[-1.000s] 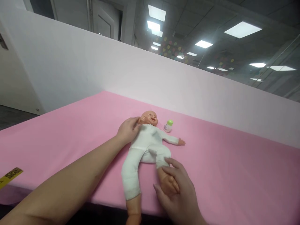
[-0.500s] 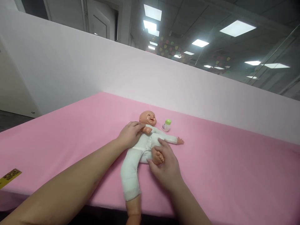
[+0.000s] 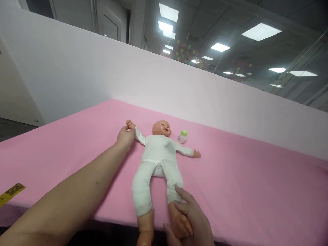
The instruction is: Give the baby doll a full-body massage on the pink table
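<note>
A baby doll (image 3: 159, 148) in a white outfit lies on its back on the pink sheet, arms spread and both legs stretched toward me. My left hand (image 3: 126, 137) is closed around the doll's forearm, on the left, just below its small fist. At the lower right, my right hand (image 3: 196, 215) holds the doll's lower leg near the foot, with my fingers curved round it. Beside the doll's head stands a small bottle (image 3: 182, 136) with a green cap.
The pink-covered table (image 3: 243, 177) has a white partition (image 3: 194, 95) along its back. A yellow tag (image 3: 12, 194) with a printed code lies at the left front edge. Glass with ceiling lights showing is above the partition.
The doll's arm on the left has swung outward from its chest with my left hand. Its bent leg on the right has straightened toward me, with my right hand moving down along with it.
</note>
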A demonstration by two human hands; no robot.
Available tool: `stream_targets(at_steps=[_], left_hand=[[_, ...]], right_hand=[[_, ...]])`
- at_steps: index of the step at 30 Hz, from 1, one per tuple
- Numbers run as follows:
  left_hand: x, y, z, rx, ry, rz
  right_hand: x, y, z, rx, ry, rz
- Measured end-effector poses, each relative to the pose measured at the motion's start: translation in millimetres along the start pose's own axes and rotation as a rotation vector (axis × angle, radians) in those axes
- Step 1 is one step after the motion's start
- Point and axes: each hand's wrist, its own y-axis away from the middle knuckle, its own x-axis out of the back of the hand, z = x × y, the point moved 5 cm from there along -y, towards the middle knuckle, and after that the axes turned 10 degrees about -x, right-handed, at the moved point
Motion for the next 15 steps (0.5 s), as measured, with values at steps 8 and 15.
stream_targets(at_steps=[8,15], left_hand=[[2.1,-0.5,-6.6,0.039,-0.041,0.009],[-5.8,19.0,22.1,-0.334,-0.273,-0.131]], right_hand=[[-12.1,16.2,1.4,0.019,0.014,-0.055],[23.0,-29.0,-35.9,0.18,0.039,0.115]])
